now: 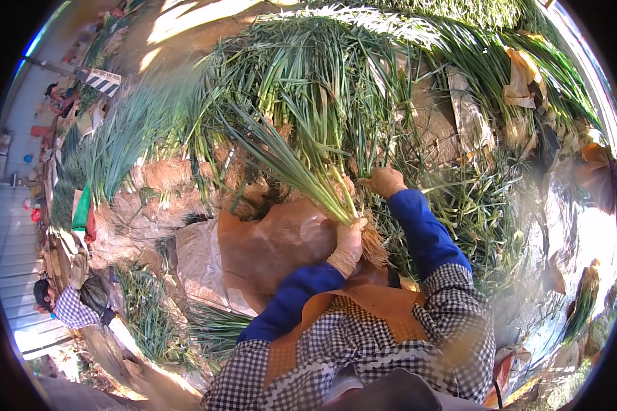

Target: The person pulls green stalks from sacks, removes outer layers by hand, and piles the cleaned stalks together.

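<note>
A bunch of green onions (300, 172) is in my left hand (350, 238), whose fingers wrap round the pale stalks just above the roots. Its long leaves fan out up and to the left, and the brown, stringy roots (375, 245) hang to the right of the hand. My right hand (385, 182) is a little farther off and to the right, beside the stalks, with its fingers curled in. Whatever it may grip is too small to make out. An orange-brown plastic apron (274, 240) covers my lap below the bunch.
A large heap of green onions (301, 75) spreads across the ground ahead. More bunches with roots toward me (164, 175) lie at the left. Loose leaves (476, 205) litter the right, next to a shiny plastic sheet (535, 240). Another person (75, 305) sits far left.
</note>
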`<state>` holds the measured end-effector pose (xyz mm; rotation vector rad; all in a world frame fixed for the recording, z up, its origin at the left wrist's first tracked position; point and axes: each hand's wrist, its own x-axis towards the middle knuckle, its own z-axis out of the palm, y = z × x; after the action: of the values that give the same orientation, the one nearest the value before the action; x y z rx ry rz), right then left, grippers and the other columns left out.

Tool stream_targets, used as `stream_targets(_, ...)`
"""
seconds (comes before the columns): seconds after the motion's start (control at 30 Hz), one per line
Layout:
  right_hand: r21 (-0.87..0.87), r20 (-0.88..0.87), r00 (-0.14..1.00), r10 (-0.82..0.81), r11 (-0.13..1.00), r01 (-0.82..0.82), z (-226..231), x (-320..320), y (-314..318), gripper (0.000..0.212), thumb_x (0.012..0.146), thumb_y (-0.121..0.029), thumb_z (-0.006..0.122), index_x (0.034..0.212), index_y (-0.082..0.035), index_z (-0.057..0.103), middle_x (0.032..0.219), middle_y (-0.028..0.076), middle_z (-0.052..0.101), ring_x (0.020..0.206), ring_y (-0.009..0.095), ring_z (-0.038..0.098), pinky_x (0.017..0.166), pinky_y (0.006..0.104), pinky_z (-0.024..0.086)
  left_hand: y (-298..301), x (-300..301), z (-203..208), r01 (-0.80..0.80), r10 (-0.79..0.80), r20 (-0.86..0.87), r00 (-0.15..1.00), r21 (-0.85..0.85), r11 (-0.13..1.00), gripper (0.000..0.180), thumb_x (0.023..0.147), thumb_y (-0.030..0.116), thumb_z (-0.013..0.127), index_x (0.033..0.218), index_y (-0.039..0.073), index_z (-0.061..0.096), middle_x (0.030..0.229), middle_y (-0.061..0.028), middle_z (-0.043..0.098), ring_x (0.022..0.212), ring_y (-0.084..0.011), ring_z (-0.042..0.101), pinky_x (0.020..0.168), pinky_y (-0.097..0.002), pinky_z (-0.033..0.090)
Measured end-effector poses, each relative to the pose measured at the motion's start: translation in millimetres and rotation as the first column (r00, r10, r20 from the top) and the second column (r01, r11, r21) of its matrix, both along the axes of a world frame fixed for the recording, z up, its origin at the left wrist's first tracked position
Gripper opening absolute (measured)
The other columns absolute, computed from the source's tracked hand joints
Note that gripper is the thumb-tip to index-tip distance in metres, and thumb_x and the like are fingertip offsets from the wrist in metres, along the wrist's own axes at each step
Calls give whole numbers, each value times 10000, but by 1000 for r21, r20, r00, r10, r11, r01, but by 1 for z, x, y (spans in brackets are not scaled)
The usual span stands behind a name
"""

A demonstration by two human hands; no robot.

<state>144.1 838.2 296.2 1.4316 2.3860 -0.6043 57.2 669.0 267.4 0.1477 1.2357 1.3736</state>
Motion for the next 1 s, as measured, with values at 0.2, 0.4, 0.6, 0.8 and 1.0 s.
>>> stream_targets(0.2, 260, -29, 994, 105, 961, -94, 34, -19, -25, 165, 819, -135, 474, 714, -108, 599, 750, 26, 632, 605, 178, 600, 520, 299, 472, 1, 0, -21, -101, 102, -88, 991, 12, 995, 119, 719, -4, 570, 832, 12, 534, 785, -2, 510, 684, -109, 463, 606, -255, 394)
stream_targets(0.4, -632, -719, 331, -611, 773, 56, 98, 64, -100, 252, 910, -257, 449, 764, -68, 528, 563, -18, 486, 477, 76, 459, 449, 212, 405, 2, -5, 2, -149, 128, 176, 976, 116, 982, 156, 754, -22, 529, 894, -23, 598, 808, -80, 606, 739, -164, 575, 674, -259, 475)
stream_targets(0.6, 282, 265, 876, -404, 901, 330, -14, 218, -57, 224, 852, -301, 511, 829, -97, 600, 633, 72, 605, 592, 184, 613, 514, 294, 472, 11, -2, 34, -91, 104, 257, 961, -61, 994, 173, 761, 19, 534, 921, -17, 590, 783, -53, 598, 676, -144, 563, 623, -246, 466)
stream_targets(0.8, -408, -574, 464, -675, 727, 552, -31, 49, -59, 333, 824, -378, 565, 733, -59, 597, 598, 81, 582, 583, 211, 581, 545, 311, 428, 8, -14, 51, -50, 53, 485, 873, -19, 999, 220, 785, 49, 513, 985, -35, 544, 764, -63, 574, 633, -156, 544, 586, -250, 470)
stream_targets(1.0, -18, -13, 999, -43, 999, 43, 33, -28, -11, 416, 759, -489, 562, 841, -93, 661, 848, 105, 645, 823, 249, 618, 699, 351, 475, -4, -9, 9, 49, -50, 39, 998, 31, 998, 120, 747, 11, 555, 866, -8, 553, 761, -34, 555, 664, -132, 537, 604, -239, 453)
